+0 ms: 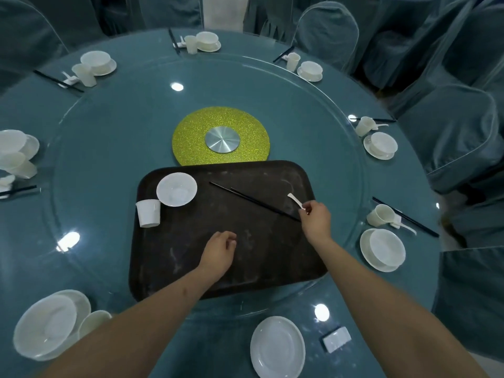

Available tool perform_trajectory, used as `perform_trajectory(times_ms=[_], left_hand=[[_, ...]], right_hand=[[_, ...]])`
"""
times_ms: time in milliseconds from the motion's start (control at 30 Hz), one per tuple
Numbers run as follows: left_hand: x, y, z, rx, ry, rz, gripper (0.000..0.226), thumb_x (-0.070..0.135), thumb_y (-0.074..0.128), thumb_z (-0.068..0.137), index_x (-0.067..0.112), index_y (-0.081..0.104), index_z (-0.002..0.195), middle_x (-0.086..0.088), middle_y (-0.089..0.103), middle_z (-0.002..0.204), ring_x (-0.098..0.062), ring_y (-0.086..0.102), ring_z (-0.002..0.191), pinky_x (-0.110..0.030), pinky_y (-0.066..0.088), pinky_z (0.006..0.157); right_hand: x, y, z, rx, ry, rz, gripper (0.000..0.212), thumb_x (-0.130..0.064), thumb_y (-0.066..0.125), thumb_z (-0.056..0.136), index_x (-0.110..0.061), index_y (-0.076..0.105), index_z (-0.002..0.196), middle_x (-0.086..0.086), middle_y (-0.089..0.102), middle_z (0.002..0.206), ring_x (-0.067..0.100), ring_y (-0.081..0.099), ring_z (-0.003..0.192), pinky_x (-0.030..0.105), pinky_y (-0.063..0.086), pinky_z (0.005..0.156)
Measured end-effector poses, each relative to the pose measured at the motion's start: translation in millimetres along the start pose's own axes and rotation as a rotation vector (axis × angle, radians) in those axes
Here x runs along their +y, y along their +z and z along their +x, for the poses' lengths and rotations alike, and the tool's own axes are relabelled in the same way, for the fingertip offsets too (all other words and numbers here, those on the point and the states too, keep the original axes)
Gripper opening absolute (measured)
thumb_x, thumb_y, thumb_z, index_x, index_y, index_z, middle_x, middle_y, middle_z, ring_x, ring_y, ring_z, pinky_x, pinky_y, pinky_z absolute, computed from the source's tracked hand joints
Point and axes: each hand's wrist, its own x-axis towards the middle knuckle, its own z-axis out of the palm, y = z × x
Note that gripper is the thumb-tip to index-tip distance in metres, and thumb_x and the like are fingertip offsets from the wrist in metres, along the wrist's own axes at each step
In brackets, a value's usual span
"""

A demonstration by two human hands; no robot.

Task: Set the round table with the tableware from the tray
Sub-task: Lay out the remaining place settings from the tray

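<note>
A dark brown tray (191,268) lies on the glass turntable in front of me. On it stand a white bowl (176,189) and a white cup (148,213) at the far left, and black chopsticks (253,201) lie slanted across the right half. My right hand (316,218) pinches a white spoon (295,200) by its handle above the tray's right side. My left hand (219,251) hovers over the tray's middle with loosely curled fingers, holding nothing. A white plate (277,347) and a white chopstick rest (336,339) sit on the table edge nearest me.
Several place settings of plate, bowl, cup and chopsticks ring the round table (114,110). A yellow disc with a metal hub (221,136) marks the centre. A stacked plate and bowl (49,323) sit at near left. Covered chairs (450,132) surround the table.
</note>
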Motion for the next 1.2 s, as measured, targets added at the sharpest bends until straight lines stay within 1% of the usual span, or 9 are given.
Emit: perform_trajectory(times_ms=[200,333,433,567,700,800,933,1067,1200], left_hand=[[-9,5,1,0.013,-0.024,-0.025,0.026,0.018,0.053,0.099,0.013,0.062,0.122,-0.001,0.056,0.115,-0.017,0.059,0.106,-0.026,0.043,0.099],[-13,5,3,0.017,-0.023,-0.038,0.026,0.019,0.052,0.1,0.013,0.062,0.122,-0.001,0.055,0.114,-0.015,0.056,0.104,-0.022,0.041,0.096],[-13,8,4,0.023,-0.027,-0.052,0.025,0.02,0.051,0.1,0.013,0.062,0.122,0.0,0.054,0.114,-0.013,0.055,0.1,-0.024,0.044,0.096],[-16,10,4,0.029,-0.024,-0.068,0.025,0.02,0.052,0.1,0.014,0.062,0.121,0.002,0.054,0.114,-0.013,0.056,0.102,-0.022,0.043,0.096],[-16,10,2,0.03,-0.021,-0.069,0.025,0.021,0.052,0.1,0.014,0.062,0.121,0.001,0.054,0.113,-0.013,0.056,0.103,-0.025,0.044,0.097],[-15,11,0,0.025,-0.025,-0.071,0.026,0.02,0.052,0.099,0.013,0.063,0.122,0.0,0.055,0.114,-0.016,0.057,0.106,-0.03,0.046,0.1],[-16,13,-10,0.011,-0.033,-0.064,0.027,0.021,0.052,0.1,0.015,0.062,0.124,0.001,0.056,0.116,-0.017,0.055,0.11,-0.034,0.046,0.101],[-14,17,-22,0.0,-0.026,-0.036,0.027,0.02,0.051,0.1,0.016,0.062,0.124,0.001,0.057,0.115,-0.018,0.056,0.11,-0.036,0.047,0.101],[-12,20,-41,-0.01,-0.012,-0.007,0.026,0.02,0.05,0.101,0.015,0.062,0.123,0.001,0.057,0.116,-0.017,0.056,0.108,-0.033,0.047,0.099]], right_hand=[[-12,15,41,-0.052,-0.062,-0.122,0.014,-0.018,0.069,0.093,-0.008,0.072,0.103,0.013,0.061,0.105,0.03,0.06,0.099,0.037,0.048,0.09],[-17,21,58,-0.1,-0.093,-0.216,0.018,-0.018,0.068,0.095,-0.005,0.071,0.107,0.014,0.059,0.111,0.03,0.059,0.103,0.037,0.046,0.089],[-15,20,69,-0.125,-0.1,-0.282,0.019,-0.017,0.069,0.093,-0.004,0.071,0.106,0.017,0.06,0.11,0.034,0.059,0.103,0.038,0.046,0.089],[-15,20,72,-0.192,-0.079,-0.355,0.016,-0.019,0.071,0.091,-0.004,0.071,0.095,0.019,0.063,0.105,0.035,0.059,0.097,0.039,0.048,0.083],[-18,19,67,-0.204,-0.059,-0.351,0.011,-0.012,0.069,0.091,-0.004,0.074,0.085,0.021,0.069,0.096,0.036,0.063,0.093,0.041,0.052,0.08],[-20,14,61,-0.205,-0.009,-0.265,0.012,-0.012,0.07,0.091,-0.009,0.07,0.08,0.016,0.07,0.092,0.033,0.064,0.091,0.041,0.053,0.08],[-17,0,52,-0.146,0.073,-0.037,0.008,-0.018,0.072,0.092,-0.012,0.071,0.086,0.006,0.069,0.087,0.025,0.065,0.089,0.032,0.047,0.078],[-12,-19,32,-0.073,0.141,0.17,0.01,-0.02,0.075,0.09,-0.01,0.073,0.092,0.003,0.071,0.092,0.021,0.064,0.091,0.037,0.051,0.088],[4,-30,7,-0.017,0.25,0.428,0.012,-0.018,0.078,0.087,-0.015,0.069,0.08,0.004,0.071,0.084,0.021,0.066,0.079,0.044,0.055,0.087]])
